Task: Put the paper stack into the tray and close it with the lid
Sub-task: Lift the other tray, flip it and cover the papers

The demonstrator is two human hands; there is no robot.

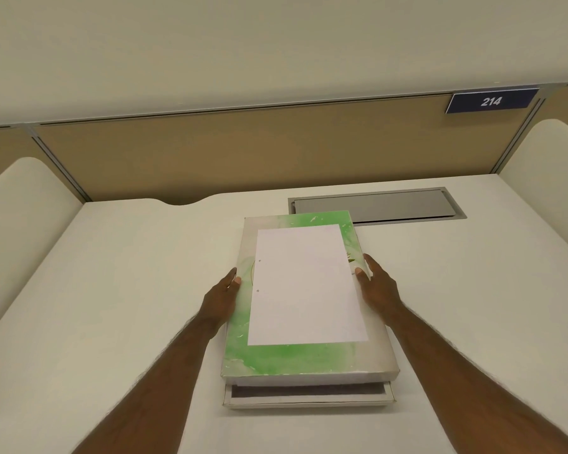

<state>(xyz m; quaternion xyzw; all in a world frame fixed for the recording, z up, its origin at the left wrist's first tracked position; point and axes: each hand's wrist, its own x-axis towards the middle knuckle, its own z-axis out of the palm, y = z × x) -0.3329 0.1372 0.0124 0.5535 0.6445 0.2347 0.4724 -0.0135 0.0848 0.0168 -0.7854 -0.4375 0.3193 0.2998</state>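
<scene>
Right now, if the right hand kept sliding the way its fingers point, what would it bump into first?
Probably the grey hatch set in the desk. The right hand holds the lid's side, fingers pointing away and slightly left along it, but depth is hard to judge.

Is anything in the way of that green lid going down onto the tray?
Nothing visible: the green-and-white cardboard lid, gripped by both hands, hangs directly over the shallow white tray.

text: "214" | white numerals | on: blue sign (491, 100) | mounted: desk partition (243, 152)
</scene>
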